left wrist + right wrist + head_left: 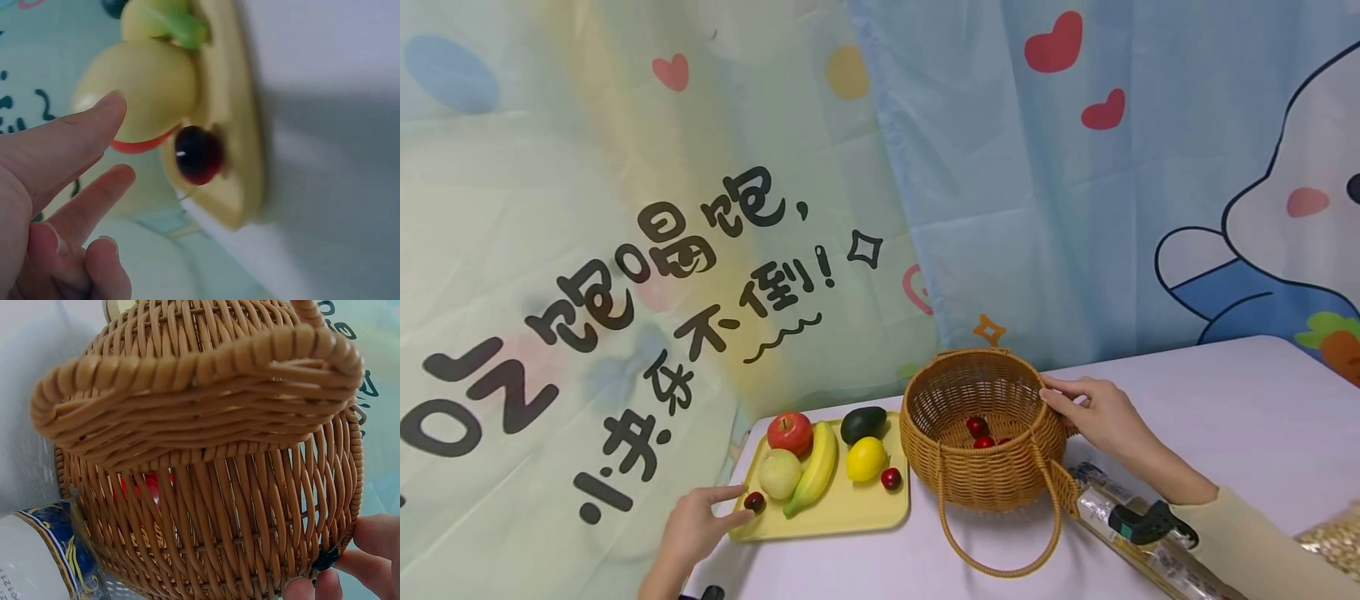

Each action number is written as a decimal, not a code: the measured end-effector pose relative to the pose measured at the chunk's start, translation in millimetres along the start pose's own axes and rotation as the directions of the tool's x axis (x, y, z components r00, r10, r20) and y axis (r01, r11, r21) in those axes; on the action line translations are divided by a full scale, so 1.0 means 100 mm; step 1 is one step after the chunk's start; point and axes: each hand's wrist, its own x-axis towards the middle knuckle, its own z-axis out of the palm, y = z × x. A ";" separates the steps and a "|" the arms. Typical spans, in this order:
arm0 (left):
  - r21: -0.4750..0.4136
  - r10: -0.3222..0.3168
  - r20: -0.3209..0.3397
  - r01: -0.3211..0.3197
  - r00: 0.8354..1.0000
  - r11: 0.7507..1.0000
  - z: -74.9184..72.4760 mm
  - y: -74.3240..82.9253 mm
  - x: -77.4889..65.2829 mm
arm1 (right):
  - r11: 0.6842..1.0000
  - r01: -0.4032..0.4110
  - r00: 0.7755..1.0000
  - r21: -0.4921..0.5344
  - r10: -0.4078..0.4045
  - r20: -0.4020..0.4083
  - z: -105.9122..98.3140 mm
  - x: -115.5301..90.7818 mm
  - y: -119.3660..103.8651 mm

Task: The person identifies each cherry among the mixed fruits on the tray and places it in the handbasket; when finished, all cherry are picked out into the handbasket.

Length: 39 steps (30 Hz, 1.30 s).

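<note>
At the left front corner of the yellow tray (pixel 850 523), my left hand (pixel 694 523) reaches toward a dark red cherry (pixel 755 502). Thumb and fingers are spread apart; in the left wrist view a gap shows between the fingers and the cherry (pixel 199 155). My right hand (pixel 1105 410) grips the rim of a brown wicker basket (pixel 981 483) on its right side. Inside the basket lie a few red cherries (pixel 977 427). The tray also bears an apple (pixel 790 433), a round pale-green fruit (pixel 780 474), a banana (pixel 817 467), an avocado (pixel 863 424), a lemon (pixel 867 459) and another cherry (pixel 891 479).
The basket's handle (pixel 1000 572) hangs down at its front. Right of the basket, under my right forearm, lies a long clear-wrapped package (pixel 1120 508). A bag of pale grains (pixel 1333 537) sits at the right edge. Printed curtains (pixel 1000 167) hang behind the white table (pixel 1210 417).
</note>
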 end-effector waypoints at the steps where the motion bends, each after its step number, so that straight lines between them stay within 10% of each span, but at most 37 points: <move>1: 0.005 -0.001 0.007 0.001 1.000 1.000 0.03 -0.02 0.01 | 1.000 -0.003 1.000 0.003 0.003 0.001 0.00 0.00 0.00; 22: 0.033 -0.111 0.059 0.110 0.992 0.993 0.27 -0.12 0.16 | 1.000 0.004 1.000 0.011 -0.004 -0.001 0.02 -0.01 0.03; 39: 0.053 -0.085 0.017 0.084 0.996 0.995 0.34 -0.18 0.24 | 1.000 -0.004 1.000 0.015 0.004 0.006 0.00 -0.01 0.01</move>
